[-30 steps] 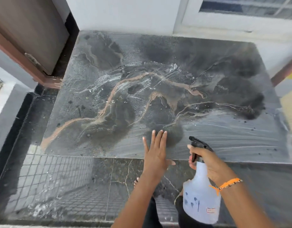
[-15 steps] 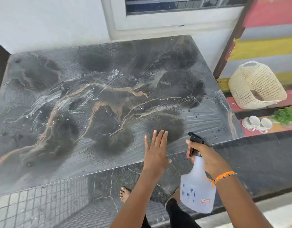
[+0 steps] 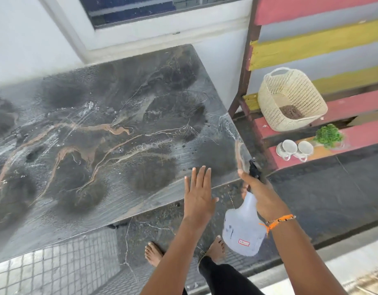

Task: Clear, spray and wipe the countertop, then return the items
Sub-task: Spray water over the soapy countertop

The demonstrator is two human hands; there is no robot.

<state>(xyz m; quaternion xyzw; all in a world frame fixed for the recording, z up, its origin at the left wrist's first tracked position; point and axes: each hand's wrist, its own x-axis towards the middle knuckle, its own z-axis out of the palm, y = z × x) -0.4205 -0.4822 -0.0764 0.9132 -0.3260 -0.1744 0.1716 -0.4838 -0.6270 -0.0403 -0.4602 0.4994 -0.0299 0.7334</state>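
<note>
Countertop [image 3: 124, 128]: dark stone slab with tan veining, wet across most of its face, beaded with droplets and streaked with muddy runoff; darker round damp patches near the front edge and toward the back. Left hand [image 3: 199, 194]: flat, fingers straight and close together, palm down over the front edge near the right front corner; contact with the stone not discernible. Right hand [image 3: 261, 193]: wrapped round the neck of the spray bottle [image 3: 243, 228], index finger by the black trigger head [image 3: 254, 171], which sits at the right front corner; orange braided band [image 3: 278, 220] on the wrist. Bottle body: translucent white, small red-bordered label low on its side, hanging off the slab, below the front edge. Striped shelf [image 3: 354, 135] in red, yellow and grey, right of the slab, bearing: cream woven basket [image 3: 290, 99], tipped on its side; two white cups [image 3: 294, 149], side by side near its front edge; small green plant [image 3: 328, 136] just beside the cups. Bare feet [image 3: 154, 253] on the dark floor below. White-framed window [image 3: 162, 24] behind the back edge.
</note>
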